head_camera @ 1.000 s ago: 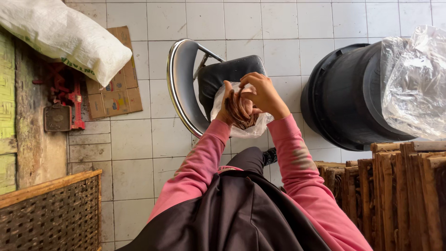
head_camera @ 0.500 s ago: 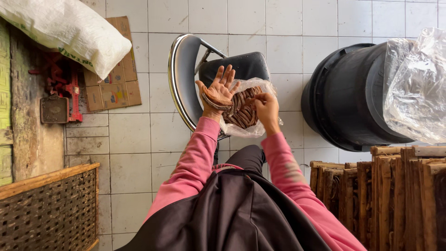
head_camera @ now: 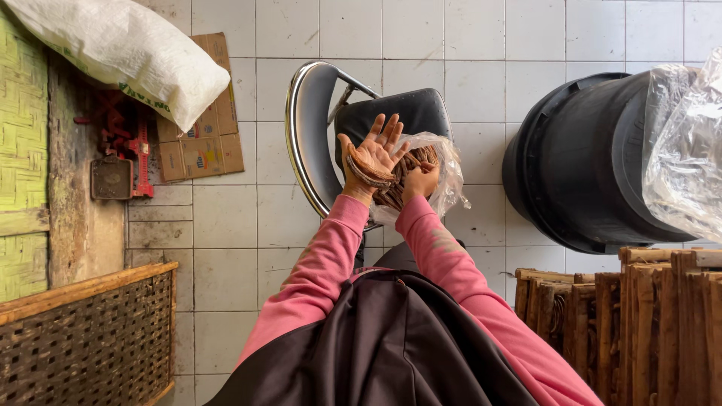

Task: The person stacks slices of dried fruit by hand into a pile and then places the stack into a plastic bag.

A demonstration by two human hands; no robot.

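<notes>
Two hands are up in front of me over the chair seat. My left hand (head_camera: 374,156) is now spread flat, palm up, fingers fanned, with a thin curved brown strip (head_camera: 366,174) lying across the heel of the palm; a second ago both hands were closed together around the bundle, and half a second ago the left had just begun to open. So the left has come off the bundle and carries only that one loose strip, resting on it rather than pinched. My right hand (head_camera: 421,183) keeps its grip closed on the clear plastic bag (head_camera: 450,174), holding it from below; the bundle of brown strips (head_camera: 410,167) sits inside the bag, just beside the open left palm. I judge that a single piece has been separated out while the rest stays bagged.

Underneath is a black chair (head_camera: 391,111) with a chrome tube frame, standing on a floor of pale square tiles (head_camera: 481,45), somewhat stained. To my right a large black bucket (head_camera: 579,165) lies tipped, with crumpled clear plastic sheeting (head_camera: 688,150) over its far side. Wooden frames (head_camera: 647,316) are stacked at lower right. At left I see a white woven sack (head_camera: 128,53), flattened cardboard (head_camera: 199,143), a red metal tool (head_camera: 124,143), and a woven cane panel (head_camera: 83,338).
</notes>
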